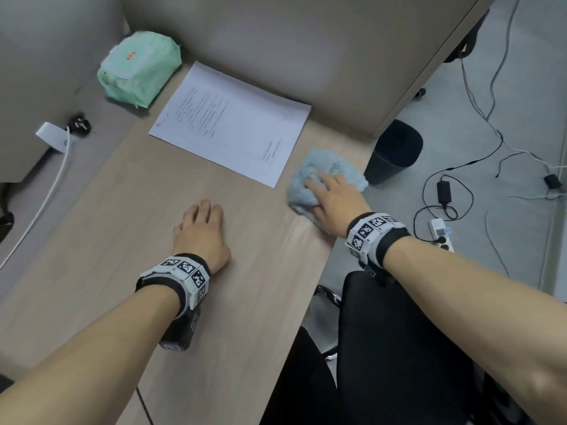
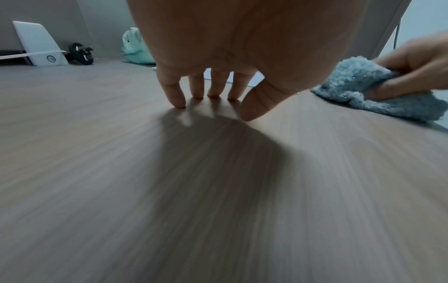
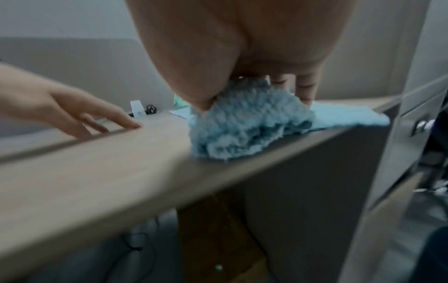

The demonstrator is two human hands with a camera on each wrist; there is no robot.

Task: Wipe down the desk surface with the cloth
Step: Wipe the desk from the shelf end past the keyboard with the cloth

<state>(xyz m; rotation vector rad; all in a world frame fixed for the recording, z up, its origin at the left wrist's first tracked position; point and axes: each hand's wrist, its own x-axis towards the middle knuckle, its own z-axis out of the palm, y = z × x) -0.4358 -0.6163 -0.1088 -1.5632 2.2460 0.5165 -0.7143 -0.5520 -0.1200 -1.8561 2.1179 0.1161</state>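
Note:
A fluffy light-blue cloth lies bunched at the right edge of the wood-grain desk. One corner hangs a little past that edge. My right hand lies on top of it, and thumb and fingers pinch a fold of the cloth, as the left wrist view shows. My left hand rests in the middle of the desk, fingertips and thumb tip touching the wood, holding nothing. It is well to the left of the cloth.
A printed sheet of paper lies just behind and left of the cloth. A green tissue pack, white adapter and black plug sit far left. Beige partitions wall the back. A dark bin, cables and chair stand right.

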